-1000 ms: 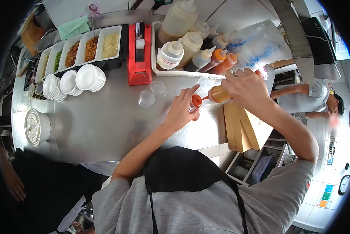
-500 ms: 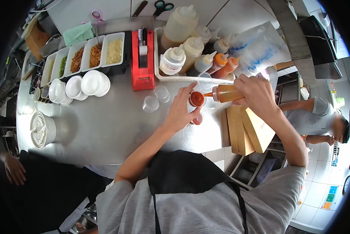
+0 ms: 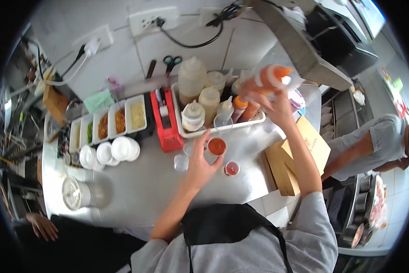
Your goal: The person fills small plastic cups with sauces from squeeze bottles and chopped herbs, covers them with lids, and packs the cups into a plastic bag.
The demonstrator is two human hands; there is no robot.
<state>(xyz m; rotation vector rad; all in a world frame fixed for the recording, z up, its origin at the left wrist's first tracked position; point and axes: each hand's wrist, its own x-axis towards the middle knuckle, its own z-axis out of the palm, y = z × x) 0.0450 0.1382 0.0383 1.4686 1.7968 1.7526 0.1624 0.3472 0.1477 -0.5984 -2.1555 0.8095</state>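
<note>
My left hand (image 3: 200,166) has its thumb and fingers closed around a small clear cup of red sauce (image 3: 217,146) above the steel counter. Up at the right, my right hand (image 3: 273,105) grips an orange squeeze bottle (image 3: 264,82), smeared by motion, its orange cap to the right. A second sauce cup (image 3: 232,168) stands on the counter just right of my left hand. Beyond the held cup, an empty clear cup (image 3: 223,122) is at the bottle tray's front edge. Another clear cup (image 3: 181,162) is left of my left hand.
A white tray (image 3: 200,134) holds several squeeze bottles. Left of it are a red dispenser (image 3: 169,132), topping containers (image 3: 135,113) and stacked white lids (image 3: 126,149). Cardboard boxes (image 3: 300,157) lie right. A lidded tub (image 3: 76,193) and a co-worker's hand (image 3: 43,226) are left; another person stands right.
The bottle in my right hand has moved up and away from the cup, and its tip no longer points at it. My left hand still holds the sauce cup. The camera view has shifted.
</note>
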